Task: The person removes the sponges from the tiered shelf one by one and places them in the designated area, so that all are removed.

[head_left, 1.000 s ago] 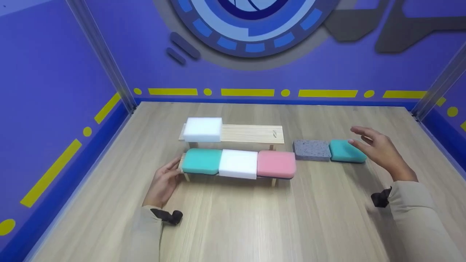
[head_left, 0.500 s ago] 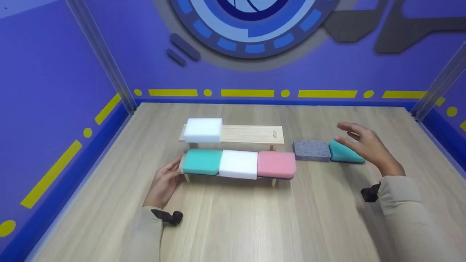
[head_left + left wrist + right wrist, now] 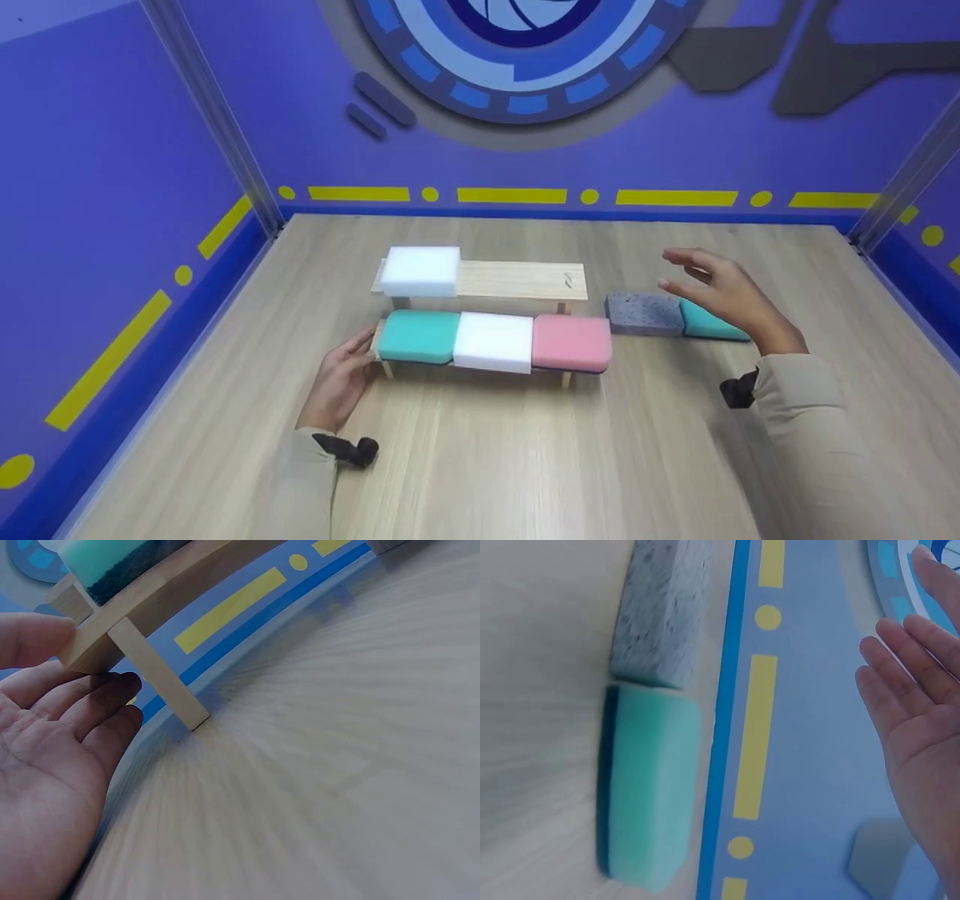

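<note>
My left hand (image 3: 341, 382) grips the left end of a small wooden stand (image 3: 146, 596), thumb against one side and fingers under the board. Side by side on it lie a green scouring sponge (image 3: 420, 335), a white foam sponge (image 3: 493, 342) and a pink sponge (image 3: 572, 342). My right hand (image 3: 724, 292) hovers over the table at the right, fingers extended and thumb apart, holding nothing. In the head view it partly covers another green sponge (image 3: 709, 321). That sponge lies end to end with a speckled grey pumice-like block (image 3: 643, 313).
Behind the front stand is a second wooden stand (image 3: 517, 280), bearing a white foam block (image 3: 421, 270) at its left end. A blue patterned wall (image 3: 637, 157) bounds the wooden table (image 3: 495, 465) at the back, and another panel (image 3: 112, 225) on the left.
My right hand has moved left, from beside the far-right green sponge to over its edge near the grey block. My left hand and the sponges stay where they were.
</note>
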A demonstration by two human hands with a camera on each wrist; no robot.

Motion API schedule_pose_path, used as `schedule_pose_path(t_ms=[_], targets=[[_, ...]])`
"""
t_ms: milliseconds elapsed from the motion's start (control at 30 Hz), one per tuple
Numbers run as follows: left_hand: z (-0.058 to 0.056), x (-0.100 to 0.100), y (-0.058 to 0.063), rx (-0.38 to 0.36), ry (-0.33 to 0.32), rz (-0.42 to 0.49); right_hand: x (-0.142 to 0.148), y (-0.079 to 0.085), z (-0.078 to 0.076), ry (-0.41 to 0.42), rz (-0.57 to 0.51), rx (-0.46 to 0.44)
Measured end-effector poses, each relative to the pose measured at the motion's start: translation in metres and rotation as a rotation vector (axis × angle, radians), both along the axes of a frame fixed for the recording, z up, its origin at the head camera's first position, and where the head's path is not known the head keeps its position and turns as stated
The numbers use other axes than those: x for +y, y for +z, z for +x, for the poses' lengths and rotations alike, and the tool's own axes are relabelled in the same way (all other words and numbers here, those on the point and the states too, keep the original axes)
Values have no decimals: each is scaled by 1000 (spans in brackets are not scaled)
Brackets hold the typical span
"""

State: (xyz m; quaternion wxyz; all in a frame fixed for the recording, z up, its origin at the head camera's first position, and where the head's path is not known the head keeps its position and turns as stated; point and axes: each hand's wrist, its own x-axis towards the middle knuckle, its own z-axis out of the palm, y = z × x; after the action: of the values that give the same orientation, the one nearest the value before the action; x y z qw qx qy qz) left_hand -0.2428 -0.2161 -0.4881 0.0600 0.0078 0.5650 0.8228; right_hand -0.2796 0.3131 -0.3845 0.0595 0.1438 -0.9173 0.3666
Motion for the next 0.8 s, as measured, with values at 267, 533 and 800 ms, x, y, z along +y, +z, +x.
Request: schedule_pose_path(t_ms=[267, 533, 800], targets=[[0, -2, -2, 4, -8, -13, -24, 13, -6, 42, -21, -42], [-1, -1, 0, -13, 5, -1, -48, 25, -9, 115, -28, -56], [0, -1, -1, -2, -2, -1, -73, 32, -11, 200, -73, -65]])
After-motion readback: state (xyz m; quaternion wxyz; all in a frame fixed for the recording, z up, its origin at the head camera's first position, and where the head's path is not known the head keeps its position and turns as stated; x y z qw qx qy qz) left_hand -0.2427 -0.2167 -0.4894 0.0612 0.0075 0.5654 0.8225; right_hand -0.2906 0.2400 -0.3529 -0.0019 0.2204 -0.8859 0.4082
